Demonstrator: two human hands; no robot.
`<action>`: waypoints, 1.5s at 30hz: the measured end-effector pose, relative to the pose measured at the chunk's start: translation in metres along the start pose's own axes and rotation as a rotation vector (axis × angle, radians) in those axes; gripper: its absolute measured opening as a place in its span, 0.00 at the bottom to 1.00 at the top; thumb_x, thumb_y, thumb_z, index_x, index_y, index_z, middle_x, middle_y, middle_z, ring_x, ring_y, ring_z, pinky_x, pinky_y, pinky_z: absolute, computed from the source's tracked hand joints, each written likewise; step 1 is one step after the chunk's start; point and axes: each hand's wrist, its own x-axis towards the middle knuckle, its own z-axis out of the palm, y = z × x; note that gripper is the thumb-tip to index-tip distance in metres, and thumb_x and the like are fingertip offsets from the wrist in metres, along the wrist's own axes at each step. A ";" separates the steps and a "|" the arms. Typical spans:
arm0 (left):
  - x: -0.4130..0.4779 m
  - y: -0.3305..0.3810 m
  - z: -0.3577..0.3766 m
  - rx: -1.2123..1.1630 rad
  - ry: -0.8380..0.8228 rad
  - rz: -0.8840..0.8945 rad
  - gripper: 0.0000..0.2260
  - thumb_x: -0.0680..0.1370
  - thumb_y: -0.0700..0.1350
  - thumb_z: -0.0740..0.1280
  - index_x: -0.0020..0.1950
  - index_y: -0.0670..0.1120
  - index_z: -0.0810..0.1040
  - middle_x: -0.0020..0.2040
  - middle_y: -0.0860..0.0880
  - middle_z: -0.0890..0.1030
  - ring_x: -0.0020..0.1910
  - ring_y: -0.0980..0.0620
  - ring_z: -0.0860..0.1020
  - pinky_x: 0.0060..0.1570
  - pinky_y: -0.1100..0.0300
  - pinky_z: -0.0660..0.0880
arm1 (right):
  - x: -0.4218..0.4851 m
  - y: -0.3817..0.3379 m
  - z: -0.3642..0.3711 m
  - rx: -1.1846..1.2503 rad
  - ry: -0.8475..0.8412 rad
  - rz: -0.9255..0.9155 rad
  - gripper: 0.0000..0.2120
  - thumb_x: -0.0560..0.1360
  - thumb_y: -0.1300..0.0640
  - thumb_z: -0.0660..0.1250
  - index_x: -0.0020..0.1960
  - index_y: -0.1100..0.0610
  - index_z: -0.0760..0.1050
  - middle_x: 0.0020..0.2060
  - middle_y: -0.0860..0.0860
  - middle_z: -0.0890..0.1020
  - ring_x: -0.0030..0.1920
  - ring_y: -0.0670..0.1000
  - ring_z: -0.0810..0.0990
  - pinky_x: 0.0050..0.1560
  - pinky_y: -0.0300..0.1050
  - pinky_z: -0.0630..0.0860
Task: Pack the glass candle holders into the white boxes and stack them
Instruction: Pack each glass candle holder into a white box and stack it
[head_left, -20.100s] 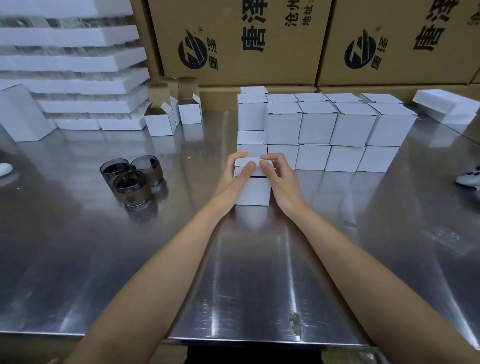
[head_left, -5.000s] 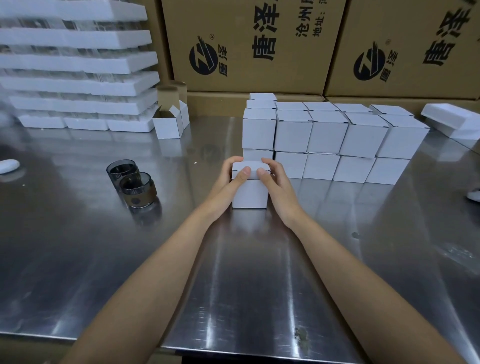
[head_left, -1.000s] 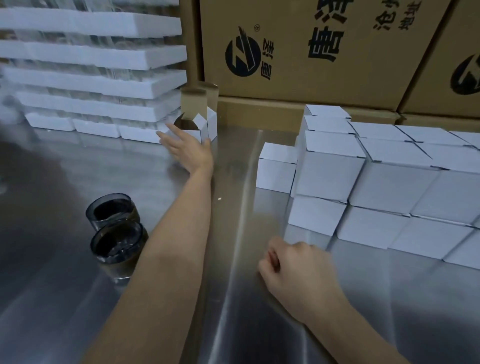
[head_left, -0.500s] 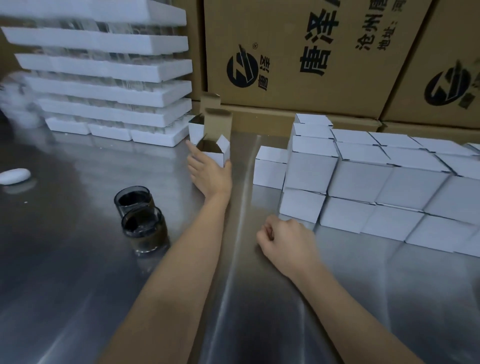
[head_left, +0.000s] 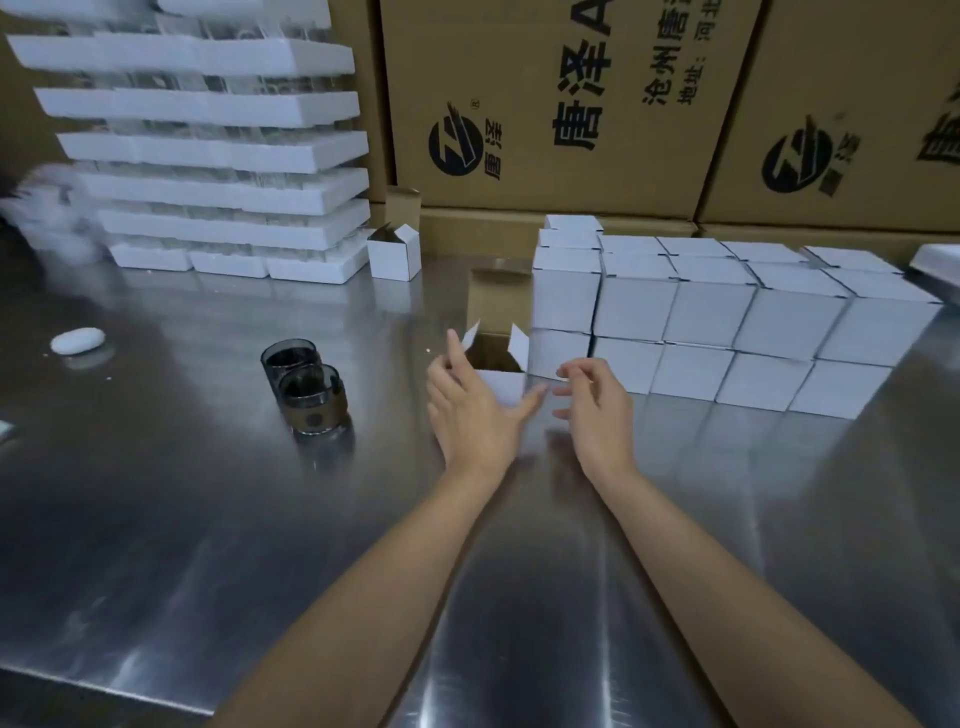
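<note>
My left hand (head_left: 470, 415), fingers straight, steadies the open white box (head_left: 503, 385); my right hand (head_left: 595, 410) hovers relaxed, empty. I should keep the flaps spread, then fetch the nearer candle holder (head_left: 311, 400).

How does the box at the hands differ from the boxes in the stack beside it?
The open box has its flaps up, brown inside showing; the stacked boxes are closed. The left hand touches the open box; nothing touches the stacked boxes. It is single; they are piled in layers. All are white and similar in shape.
</note>
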 end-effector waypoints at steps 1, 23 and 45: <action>-0.007 0.005 -0.001 -0.012 -0.010 0.039 0.50 0.67 0.71 0.66 0.78 0.43 0.52 0.65 0.43 0.65 0.63 0.45 0.68 0.61 0.54 0.68 | -0.003 0.000 -0.004 0.047 0.007 0.034 0.11 0.82 0.59 0.57 0.47 0.50 0.75 0.46 0.49 0.81 0.45 0.50 0.82 0.39 0.43 0.79; 0.000 0.013 -0.009 -0.692 -0.127 -0.020 0.16 0.80 0.39 0.57 0.66 0.49 0.72 0.42 0.45 0.80 0.40 0.52 0.77 0.44 0.58 0.73 | -0.001 0.005 -0.025 -0.140 0.188 -0.029 0.18 0.77 0.50 0.53 0.65 0.46 0.70 0.38 0.47 0.78 0.41 0.52 0.79 0.45 0.56 0.79; 0.050 -0.036 -0.063 0.359 0.182 -0.062 0.26 0.74 0.46 0.64 0.71 0.40 0.68 0.71 0.38 0.65 0.68 0.38 0.65 0.68 0.43 0.57 | 0.005 0.013 -0.029 -0.216 -0.249 0.087 0.33 0.65 0.39 0.77 0.59 0.52 0.64 0.55 0.47 0.79 0.55 0.47 0.78 0.55 0.44 0.75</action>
